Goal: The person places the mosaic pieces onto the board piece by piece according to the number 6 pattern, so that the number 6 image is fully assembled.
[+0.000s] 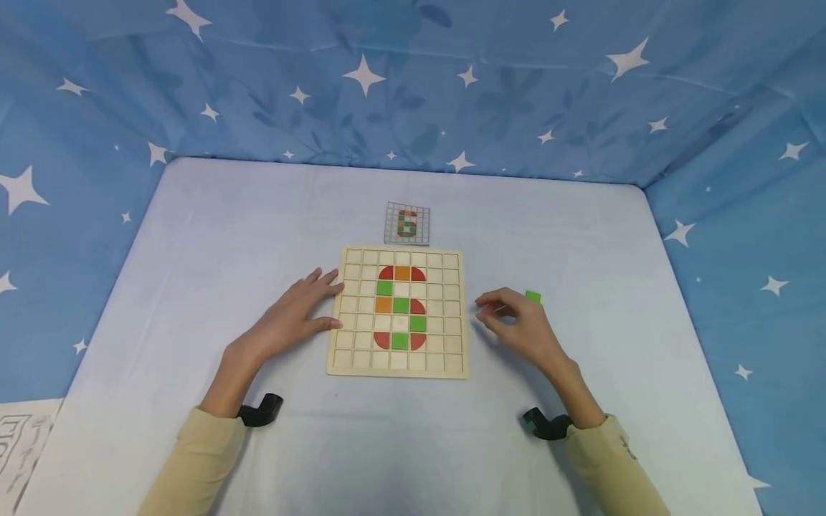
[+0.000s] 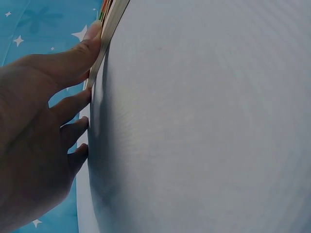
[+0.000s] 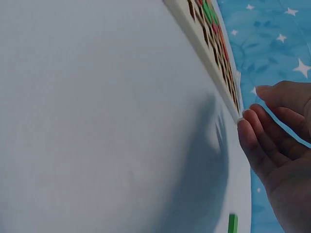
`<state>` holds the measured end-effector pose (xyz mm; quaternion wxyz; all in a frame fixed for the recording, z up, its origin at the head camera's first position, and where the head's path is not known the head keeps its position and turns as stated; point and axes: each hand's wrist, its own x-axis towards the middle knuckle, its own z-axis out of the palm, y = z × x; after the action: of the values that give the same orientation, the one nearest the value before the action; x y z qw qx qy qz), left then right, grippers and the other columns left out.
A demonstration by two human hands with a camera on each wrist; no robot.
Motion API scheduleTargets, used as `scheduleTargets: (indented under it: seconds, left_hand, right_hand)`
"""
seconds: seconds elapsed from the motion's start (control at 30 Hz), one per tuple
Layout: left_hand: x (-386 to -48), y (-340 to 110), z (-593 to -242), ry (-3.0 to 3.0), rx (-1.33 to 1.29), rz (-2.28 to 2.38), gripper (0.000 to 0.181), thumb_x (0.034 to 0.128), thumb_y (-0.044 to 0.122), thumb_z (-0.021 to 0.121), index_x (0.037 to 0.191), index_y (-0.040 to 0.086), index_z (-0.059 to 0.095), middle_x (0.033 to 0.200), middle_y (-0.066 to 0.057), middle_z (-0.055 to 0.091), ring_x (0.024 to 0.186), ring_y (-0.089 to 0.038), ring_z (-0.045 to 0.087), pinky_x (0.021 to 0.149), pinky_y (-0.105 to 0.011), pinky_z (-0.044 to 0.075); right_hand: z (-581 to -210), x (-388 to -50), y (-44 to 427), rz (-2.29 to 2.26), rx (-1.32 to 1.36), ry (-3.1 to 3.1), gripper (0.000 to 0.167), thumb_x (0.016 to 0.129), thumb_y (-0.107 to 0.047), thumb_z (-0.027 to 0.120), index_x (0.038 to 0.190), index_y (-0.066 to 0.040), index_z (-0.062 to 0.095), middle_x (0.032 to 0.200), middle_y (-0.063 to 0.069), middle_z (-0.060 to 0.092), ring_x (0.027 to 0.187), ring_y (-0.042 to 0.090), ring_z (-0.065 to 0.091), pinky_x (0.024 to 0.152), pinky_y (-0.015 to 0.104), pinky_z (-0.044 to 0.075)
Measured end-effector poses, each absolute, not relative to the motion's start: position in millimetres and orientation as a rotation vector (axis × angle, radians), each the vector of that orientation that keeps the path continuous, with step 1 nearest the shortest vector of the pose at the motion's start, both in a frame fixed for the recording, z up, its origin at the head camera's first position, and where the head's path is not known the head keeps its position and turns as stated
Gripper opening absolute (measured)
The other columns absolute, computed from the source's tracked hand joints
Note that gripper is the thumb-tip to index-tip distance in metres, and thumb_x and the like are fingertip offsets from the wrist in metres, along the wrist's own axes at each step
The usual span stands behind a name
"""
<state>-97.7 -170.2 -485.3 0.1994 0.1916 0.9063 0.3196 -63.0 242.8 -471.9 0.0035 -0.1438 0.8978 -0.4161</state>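
A square wooden grid board (image 1: 445, 362) lies on the white table, with red, orange and green tiles set in it in a shape like a 6. My left hand (image 1: 293, 315) rests its thumb and fingertips against the board's left edge; in the left wrist view the thumb (image 2: 92, 34) is on the rim. To the right of the board hovers my right hand (image 1: 516, 322), its fingers loosely bent and nothing visible between thumb and fingers. Just beyond that hand is a loose green tile (image 1: 533, 296), partly hidden by it.
Behind the board lies a small pattern card (image 1: 390, 226) showing a similar coloured figure. Black wrist devices (image 1: 261, 411) sit by both wrists. A blue cloth with white stars (image 1: 413, 86) hangs around the table, and a printed sheet (image 1: 26, 444) shows at the lower left.
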Motion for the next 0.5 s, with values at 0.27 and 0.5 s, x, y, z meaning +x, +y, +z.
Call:
scheduleTargets:
  seconds: [0.27,0.5]
  left_hand:
    - [-97.6,-170.9,-484.1,2.523,0.516,0.899,0.07,0.0948,0.033,0.075,0.154,0.008,0.048,0.172,-0.007,0.022,0.161,-0.034,0.008,0.131,-0.055,0.008]
    - [-98.1,-170.0,-484.3,2.529,0.51,0.899,0.071,0.0946,0.034,0.075,0.154,0.009,0.047,0.172,-0.005,0.021,0.161,-0.033,0.007,0.131,-0.055,0.008]
  right_hand:
    - [-470.5,-63.7,276.1,-1.16,-0.365,2.941,0.022,0.088,-0.003,0.08,0.109,-0.006,0.074,0.093,0.004,0.073,0.081,0.019,0.071,0.071,0.023,0.058]
    - [-472.1,-70.6,299.3,-1.133,-0.401,3.021,0.024,0.085,0.002,0.081,0.108,-0.005,0.074,0.091,0.006,0.074,0.077,0.018,0.069,0.064,0.01,0.048]
